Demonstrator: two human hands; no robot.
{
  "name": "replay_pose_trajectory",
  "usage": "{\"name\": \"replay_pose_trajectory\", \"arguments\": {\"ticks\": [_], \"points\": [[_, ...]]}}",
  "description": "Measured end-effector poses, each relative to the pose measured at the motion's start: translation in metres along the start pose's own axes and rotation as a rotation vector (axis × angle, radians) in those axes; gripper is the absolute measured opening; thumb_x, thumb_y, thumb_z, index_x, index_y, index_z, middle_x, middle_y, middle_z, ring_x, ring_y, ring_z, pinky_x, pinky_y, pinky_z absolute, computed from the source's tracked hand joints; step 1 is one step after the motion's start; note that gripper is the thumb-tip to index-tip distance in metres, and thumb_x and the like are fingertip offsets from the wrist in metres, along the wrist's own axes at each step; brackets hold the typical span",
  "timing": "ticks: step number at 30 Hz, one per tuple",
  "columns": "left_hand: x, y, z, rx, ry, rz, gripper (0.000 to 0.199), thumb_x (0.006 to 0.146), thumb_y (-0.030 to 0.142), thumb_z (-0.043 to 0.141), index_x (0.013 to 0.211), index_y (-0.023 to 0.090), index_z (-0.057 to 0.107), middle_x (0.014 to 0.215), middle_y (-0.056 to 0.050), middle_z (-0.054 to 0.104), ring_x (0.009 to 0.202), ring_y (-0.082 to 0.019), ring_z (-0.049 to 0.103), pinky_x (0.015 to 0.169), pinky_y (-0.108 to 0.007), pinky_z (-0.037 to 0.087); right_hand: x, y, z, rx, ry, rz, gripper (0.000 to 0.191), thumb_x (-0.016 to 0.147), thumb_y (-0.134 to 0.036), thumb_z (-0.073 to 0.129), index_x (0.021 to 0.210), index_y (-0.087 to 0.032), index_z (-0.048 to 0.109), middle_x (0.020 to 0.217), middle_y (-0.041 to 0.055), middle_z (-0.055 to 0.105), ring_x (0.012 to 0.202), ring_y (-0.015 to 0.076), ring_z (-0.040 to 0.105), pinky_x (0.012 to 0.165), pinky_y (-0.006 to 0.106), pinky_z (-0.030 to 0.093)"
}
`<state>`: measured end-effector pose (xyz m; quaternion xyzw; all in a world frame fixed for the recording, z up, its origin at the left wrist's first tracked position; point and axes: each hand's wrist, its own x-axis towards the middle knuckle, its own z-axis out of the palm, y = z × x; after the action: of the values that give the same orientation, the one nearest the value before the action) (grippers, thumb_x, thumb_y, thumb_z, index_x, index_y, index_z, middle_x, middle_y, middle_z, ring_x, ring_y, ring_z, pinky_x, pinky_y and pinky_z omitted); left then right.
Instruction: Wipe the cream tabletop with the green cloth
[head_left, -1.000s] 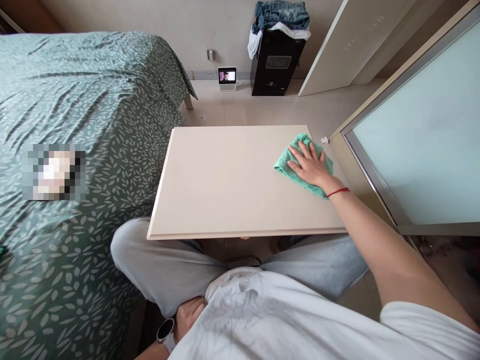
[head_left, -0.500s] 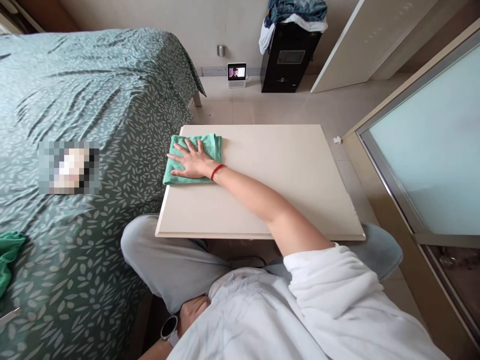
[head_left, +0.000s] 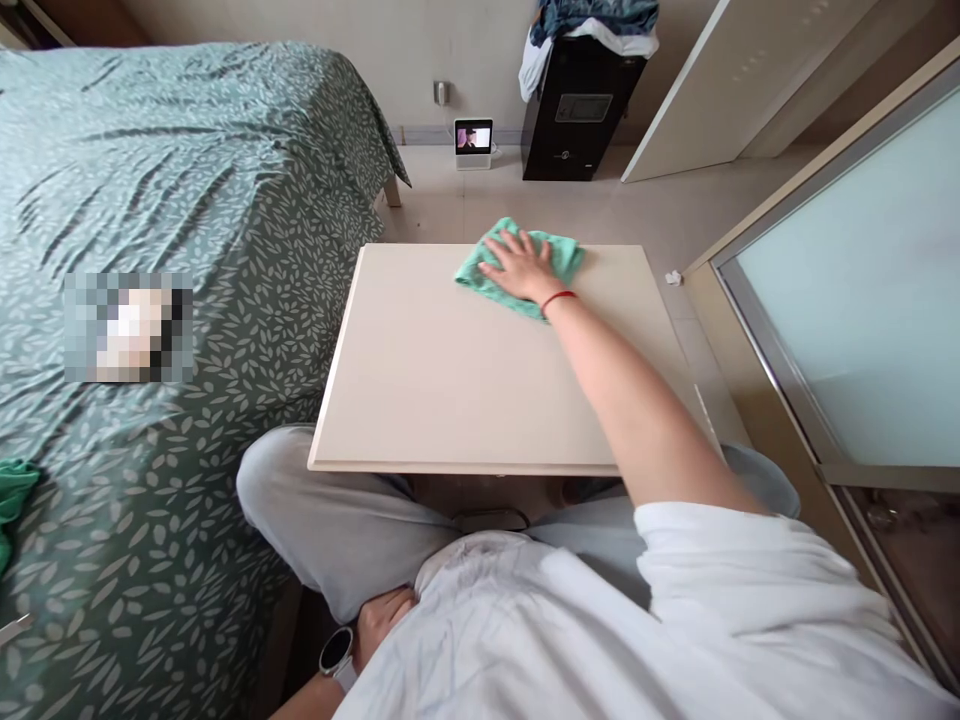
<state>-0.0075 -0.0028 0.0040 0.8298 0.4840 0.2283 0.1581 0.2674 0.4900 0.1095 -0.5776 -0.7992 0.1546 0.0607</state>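
Our right hand (head_left: 521, 268) lies open on a mint-green microfibre cloth (head_left: 564, 258), fingers spread and palm pressed down. It isn't gripping the cloth, only bearing on it. A red string bracelet (head_left: 559, 298) circles the wrist. The cloth sits under and around the hand, on the far part of a cream-coloured board (head_left: 442, 380), and its upper fold reaches just past the board's far edge. The rest of the board stretches toward us from the hand, down to our grey trousers (head_left: 330, 510) and white T-shirt (head_left: 675, 590).

Our left hand (head_left: 382, 625) is down by our lap, well away from the right, against the shirt hem, with a round-faced smartwatch (head_left: 337, 655) on its wrist. We cannot tell whether it has hold of anything.

Left of the right hand is a bed with a green leaf-print cover (head_left: 225, 250), and a darker green cloth (head_left: 11, 495) lies on it. Beyond the hand, on the floor, a small display (head_left: 473, 142) shows a picture, next to a black cabinet (head_left: 577, 120) whose front label is too small to read. To the right stands a frosted glass panel (head_left: 847, 280).
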Motion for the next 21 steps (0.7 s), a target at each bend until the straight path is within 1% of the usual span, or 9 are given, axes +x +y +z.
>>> {"name": "replay_pose_trajectory", "arguments": {"ticks": [3,5,7,9,10,12,14,17,21], "points": [[0.001,0.0,0.0,-0.015,0.002,0.005,0.033,0.081,0.025,0.033,0.05,0.019,0.039,0.044,0.005,0.043,0.036,-0.004,0.042,0.04,-0.015,0.028,-0.04,0.081,-0.017,0.011,0.074,0.199,0.083,0.125,-0.061,0.043,0.196,-0.017,0.04,0.205,0.0211,0.022,0.188,0.0594,0.015,0.142,0.096,0.007],[0.002,0.0,0.0,-0.027,0.0,0.015,0.034,0.081,0.025,0.033,0.049,0.019,0.038,0.043,0.005,0.042,0.036,-0.004,0.042,0.039,-0.014,0.027,-0.065,0.118,-0.023,0.038,0.162,0.347,0.086,0.126,-0.065,0.037,0.195,-0.014,0.043,0.204,0.0263,0.021,0.187,0.0628,0.015,0.141,0.095,0.012],[0.002,-0.001,0.0,-0.037,-0.003,0.025,0.034,0.081,0.026,0.033,0.048,0.019,0.038,0.043,0.005,0.041,0.036,-0.004,0.041,0.039,-0.015,0.026,-0.082,0.135,-0.023,0.083,0.263,0.509,0.094,0.125,-0.072,0.03,0.193,-0.01,0.044,0.202,0.0332,0.021,0.183,0.0685,0.02,0.135,0.098,0.022],[0.003,-0.001,0.001,-0.048,-0.007,0.033,0.034,0.081,0.027,0.033,0.049,0.019,0.039,0.043,0.005,0.042,0.036,-0.004,0.042,0.039,-0.015,0.027,-0.088,0.132,-0.018,0.121,0.34,0.646,0.1,0.123,-0.076,0.027,0.191,-0.005,0.045,0.199,0.0399,0.023,0.179,0.0727,0.027,0.127,0.104,0.03],[0.003,-0.002,0.001,-0.053,-0.01,0.037,0.034,0.081,0.027,0.033,0.049,0.019,0.04,0.044,0.005,0.043,0.037,-0.005,0.043,0.039,-0.015,0.027,-0.087,0.124,-0.014,0.119,0.356,0.695,0.1,0.123,-0.074,0.027,0.191,-0.002,0.044,0.198,0.042,0.024,0.178,0.0728,0.028,0.125,0.106,0.03],[0.003,-0.002,0.001,-0.064,-0.019,0.039,0.034,0.082,0.027,0.032,0.049,0.019,0.04,0.045,0.004,0.044,0.037,-0.005,0.043,0.04,-0.015,0.028,-0.079,0.097,-0.008,0.092,0.351,0.751,0.093,0.124,-0.065,0.032,0.191,-0.001,0.041,0.198,0.0426,0.022,0.181,0.0706,0.025,0.128,0.106,0.025],[0.003,-0.003,0.002,-0.071,-0.02,0.037,0.034,0.082,0.027,0.032,0.05,0.018,0.04,0.045,0.005,0.044,0.037,-0.004,0.043,0.04,-0.015,0.028,-0.067,0.06,-0.002,0.034,0.28,0.724,0.086,0.125,-0.054,0.037,0.193,-0.002,0.036,0.2,0.0403,0.018,0.183,0.0687,0.02,0.131,0.105,0.019],[0.002,-0.003,0.003,-0.071,-0.002,0.034,0.035,0.082,0.027,0.031,0.05,0.018,0.041,0.045,0.004,0.044,0.037,-0.004,0.042,0.04,-0.015,0.028,-0.051,-0.011,0.007,-0.032,0.154,0.525,0.083,0.125,-0.05,0.039,0.196,-0.008,0.032,0.203,0.0337,0.015,0.185,0.0662,0.017,0.134,0.103,0.016],[-0.001,-0.004,0.005,-0.06,-0.015,0.025,0.033,0.08,0.026,0.035,0.049,0.018,0.04,0.043,0.005,0.042,0.036,-0.004,0.041,0.04,-0.015,0.027,-0.04,-0.119,0.027,-0.058,-0.01,0.105,0.085,0.125,-0.054,0.042,0.197,-0.011,0.031,0.205,0.0274,0.011,0.187,0.0628,0.012,0.14,0.098,0.013]]}}
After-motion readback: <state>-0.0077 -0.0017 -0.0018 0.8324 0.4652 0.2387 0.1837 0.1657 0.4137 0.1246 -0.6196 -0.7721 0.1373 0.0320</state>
